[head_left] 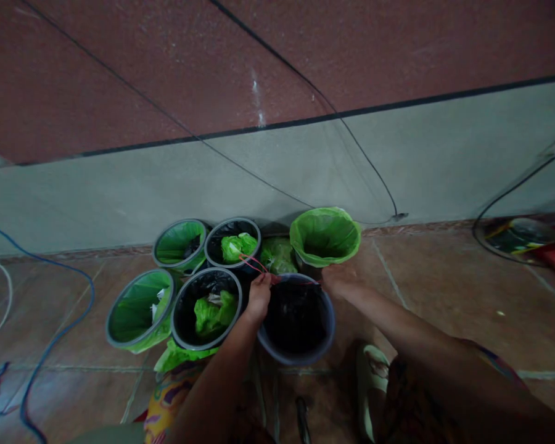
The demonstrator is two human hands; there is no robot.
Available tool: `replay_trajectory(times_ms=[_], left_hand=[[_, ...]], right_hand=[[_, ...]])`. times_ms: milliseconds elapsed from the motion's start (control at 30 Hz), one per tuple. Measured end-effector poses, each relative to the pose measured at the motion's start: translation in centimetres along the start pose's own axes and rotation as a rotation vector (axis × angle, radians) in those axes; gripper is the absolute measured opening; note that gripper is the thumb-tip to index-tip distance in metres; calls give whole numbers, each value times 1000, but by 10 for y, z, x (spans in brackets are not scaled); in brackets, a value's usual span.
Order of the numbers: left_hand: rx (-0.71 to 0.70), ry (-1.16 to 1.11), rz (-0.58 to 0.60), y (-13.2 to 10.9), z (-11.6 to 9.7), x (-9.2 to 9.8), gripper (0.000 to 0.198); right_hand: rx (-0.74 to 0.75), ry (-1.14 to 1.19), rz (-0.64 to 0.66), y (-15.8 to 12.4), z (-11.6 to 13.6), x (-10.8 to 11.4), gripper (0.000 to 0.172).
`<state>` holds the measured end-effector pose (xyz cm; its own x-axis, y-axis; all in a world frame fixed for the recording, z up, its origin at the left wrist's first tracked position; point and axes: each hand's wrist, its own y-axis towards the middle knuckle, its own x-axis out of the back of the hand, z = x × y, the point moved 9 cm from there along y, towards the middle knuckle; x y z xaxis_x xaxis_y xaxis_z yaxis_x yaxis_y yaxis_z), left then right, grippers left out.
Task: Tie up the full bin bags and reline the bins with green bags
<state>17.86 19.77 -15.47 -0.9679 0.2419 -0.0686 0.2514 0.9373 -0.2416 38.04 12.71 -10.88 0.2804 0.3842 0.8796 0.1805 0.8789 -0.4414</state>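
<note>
A bluish bin [332, 330] stands on the floor in front of me, with a black garbage bag [298, 317] inside it. At its back left rim, my left hand [259, 296] is closed on a red drawstring [254, 262], whose loop sticks out past my fingers. On the opposite side, my right hand [337, 280] is closed at the bag's upper edge, with a thin pinkish strip running toward it; its fingertips are partly hidden. Just behind my right hand is a bin lined with a green bag [326, 237].
Several lined bins cluster on the left, including a black-lined bin [176, 314] and a green-lined bin [139, 308]. A green bag [277, 254] lies by the wall [277, 166]. A blue cable [90, 302] crosses the left floor; a black cable [374, 166] hangs ahead. My sandal [365, 388] is below.
</note>
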Motion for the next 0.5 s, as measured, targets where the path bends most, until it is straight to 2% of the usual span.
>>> replay_trajectory(times_ms=[100, 200, 333, 500], left_hand=[[53, -129, 13, 3, 6, -3, 35], [89, -37, -3, 6, 12, -2, 34], [80, 194, 27, 7, 21, -6, 30], [41, 385, 145, 8, 26, -25, 29]], right_hand=[[-10, -61, 126, 0, 6, -8, 18], [33, -58, 165, 0, 16, -5, 30], [128, 15, 52, 4, 33, 5, 42], [422, 98, -88, 1, 70, 5, 38]])
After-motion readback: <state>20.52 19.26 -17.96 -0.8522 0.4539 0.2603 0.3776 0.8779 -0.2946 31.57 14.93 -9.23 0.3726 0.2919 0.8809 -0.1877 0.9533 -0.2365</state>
